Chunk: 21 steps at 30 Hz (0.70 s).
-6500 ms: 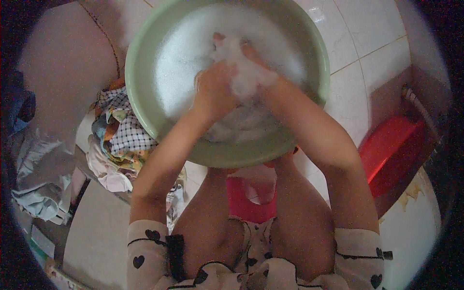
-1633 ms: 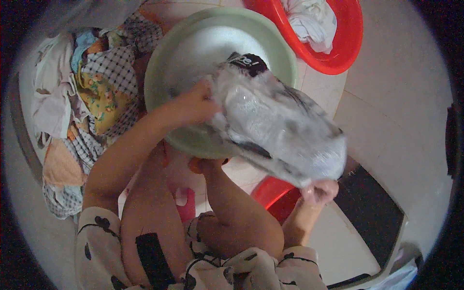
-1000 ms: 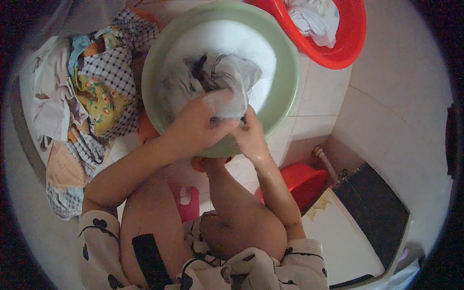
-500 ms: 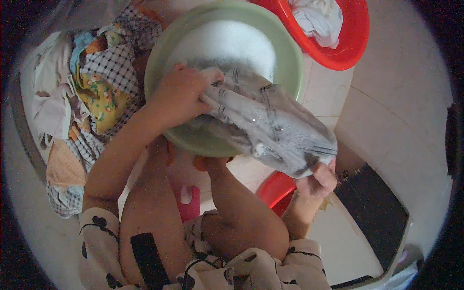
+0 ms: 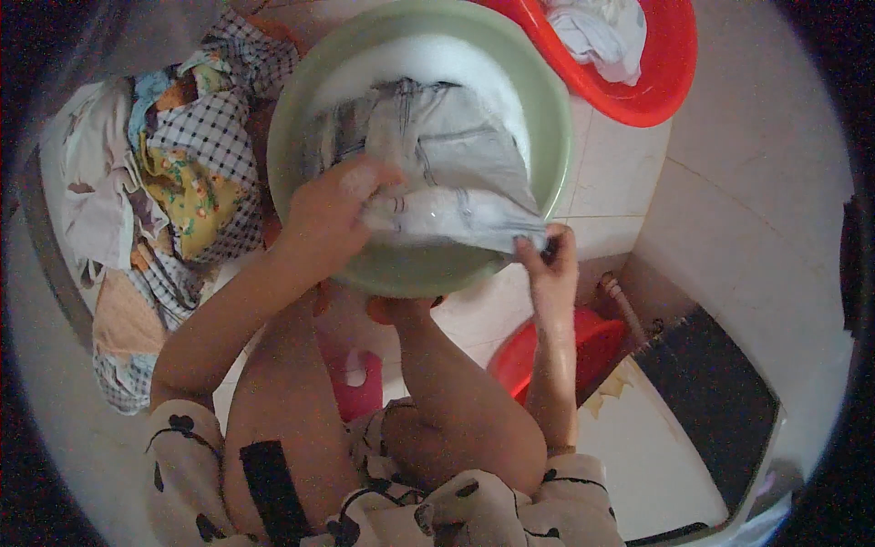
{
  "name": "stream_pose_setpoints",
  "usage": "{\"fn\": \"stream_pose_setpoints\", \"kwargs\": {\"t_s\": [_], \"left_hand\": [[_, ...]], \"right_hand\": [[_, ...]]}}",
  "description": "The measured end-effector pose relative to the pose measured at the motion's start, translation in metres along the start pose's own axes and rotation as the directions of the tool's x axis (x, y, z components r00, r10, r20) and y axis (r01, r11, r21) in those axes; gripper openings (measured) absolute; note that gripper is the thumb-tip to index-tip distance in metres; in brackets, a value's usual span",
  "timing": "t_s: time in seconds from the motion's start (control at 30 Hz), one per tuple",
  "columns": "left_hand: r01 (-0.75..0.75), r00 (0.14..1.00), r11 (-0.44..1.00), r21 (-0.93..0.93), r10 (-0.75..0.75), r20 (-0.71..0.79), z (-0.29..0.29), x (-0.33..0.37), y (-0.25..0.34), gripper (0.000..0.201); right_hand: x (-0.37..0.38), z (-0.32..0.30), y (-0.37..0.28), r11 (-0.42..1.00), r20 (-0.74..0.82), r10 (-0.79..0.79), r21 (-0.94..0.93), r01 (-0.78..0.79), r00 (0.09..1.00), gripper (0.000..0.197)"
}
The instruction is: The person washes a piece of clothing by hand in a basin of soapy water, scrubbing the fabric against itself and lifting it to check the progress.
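A wet light-grey garment with thin dark lines [image 5: 474, 155] hangs in and over a pale green basin [image 5: 558, 118] of white suds [image 5: 401, 62]. My left hand [image 5: 333, 210] grips the garment's near edge at the basin's left middle, its fingers closed on the cloth. By the basin's right rim, my right hand [image 5: 550, 264] pinches the garment's right corner between thumb and fingers. A pale, wet-looking strip of the cloth stretches between both hands, and the rest drapes away from me into the suds. What kind of garment it is, I cannot tell.
A red basin [image 5: 670, 82] with white cloth [image 5: 597, 41] stands at the far right. Printed and checked laundry [image 5: 196, 173] is heaped at the left. Another red basin [image 5: 592, 342] sits behind my right forearm, beside a white-and-black panel [image 5: 702, 401]. A pink object [image 5: 360, 392] lies between my legs.
My right hand has moved up and left, bringing the garment's corner from beyond the basin to its rim. My left hand has come slightly lower and nearer. More cloth now spreads over the suds.
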<state>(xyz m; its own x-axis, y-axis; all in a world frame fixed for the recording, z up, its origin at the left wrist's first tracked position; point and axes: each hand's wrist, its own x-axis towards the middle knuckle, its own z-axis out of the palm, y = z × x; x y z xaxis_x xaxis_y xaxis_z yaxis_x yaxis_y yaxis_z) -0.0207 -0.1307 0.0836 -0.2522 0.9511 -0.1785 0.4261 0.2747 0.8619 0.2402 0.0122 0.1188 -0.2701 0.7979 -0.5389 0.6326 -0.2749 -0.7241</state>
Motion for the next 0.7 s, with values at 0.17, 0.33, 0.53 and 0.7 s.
{"fn": "stream_pose_setpoints", "kwargs": {"t_s": [0.17, 0.33, 0.53, 0.7], "left_hand": [[0.108, 0.993, 0.973, -0.206, -0.117, -0.028, 0.003, 0.009, 0.008, 0.036], [0.019, 0.98, 0.964, -0.264, -0.071, -0.188, 0.002, 0.024, 0.008, 0.041], [0.066, 0.976, 0.995, 0.078, -0.048, -0.215, 0.014, 0.019, -0.014, 0.042], [0.078, 0.987, 0.997, -0.02, -0.075, 0.145, 0.012, 0.017, -0.014, 0.036]], "right_hand": [[-0.004, 0.066, -0.048, 0.653, 0.197, -0.488, -0.565, 0.505, 0.85, 0.051], [0.012, 0.063, -0.033, 0.88, 0.31, -0.189, -0.367, 0.3, 0.932, 0.031], [-0.009, 0.035, -0.099, 0.753, 0.095, 0.047, 0.65, -0.097, 0.994, 0.034], [-0.047, 0.023, -0.116, 0.821, 0.13, -0.1, 0.57, 0.008, 0.987, 0.039]]}}
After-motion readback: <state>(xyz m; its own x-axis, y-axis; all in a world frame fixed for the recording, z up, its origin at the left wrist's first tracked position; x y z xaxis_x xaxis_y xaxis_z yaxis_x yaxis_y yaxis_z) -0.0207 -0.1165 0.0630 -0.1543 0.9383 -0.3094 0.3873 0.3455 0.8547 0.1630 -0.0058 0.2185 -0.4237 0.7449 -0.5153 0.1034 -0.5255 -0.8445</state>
